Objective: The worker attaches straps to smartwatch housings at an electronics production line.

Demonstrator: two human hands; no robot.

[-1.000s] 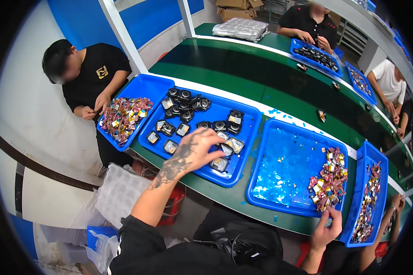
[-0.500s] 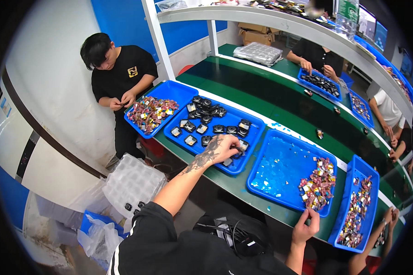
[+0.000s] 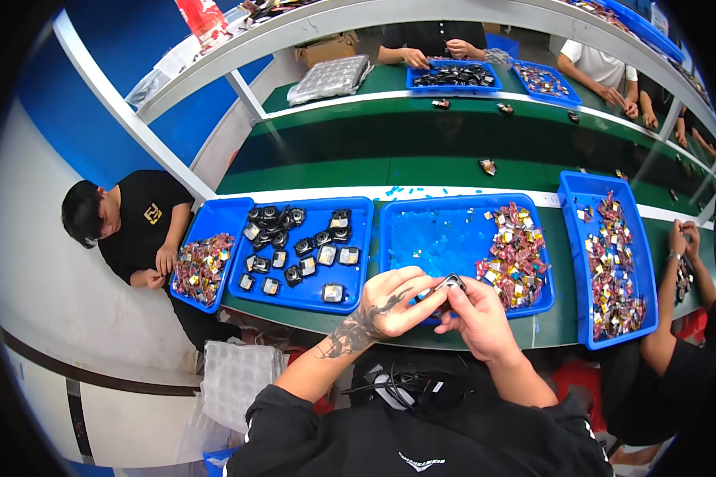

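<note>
The person is holding a small dark part [image 3: 450, 284] up between both hands, just over the near edge of the middle blue tray [image 3: 422, 238]. The left hand [image 3: 394, 302] is pinching the part from its nine o'clock side, thumb and fingers closed on it; the right hand [image 3: 477, 314] is gripping it from five o'clock, fingers curled around its lower end. The part's long axis is running roughly from eight to two o'clock, so both hands are equally near it and touching it. A heap of small colourful pieces [image 3: 517, 254] is lying in that same tray at about one o'clock from the hands, nearer the right hand. The tray of dark parts [image 3: 350, 298] is sitting at ten o'clock, nearer the left hand. A co-worker in a black shirt [image 3: 139, 230] is working at a further tray at nine o'clock.
</note>
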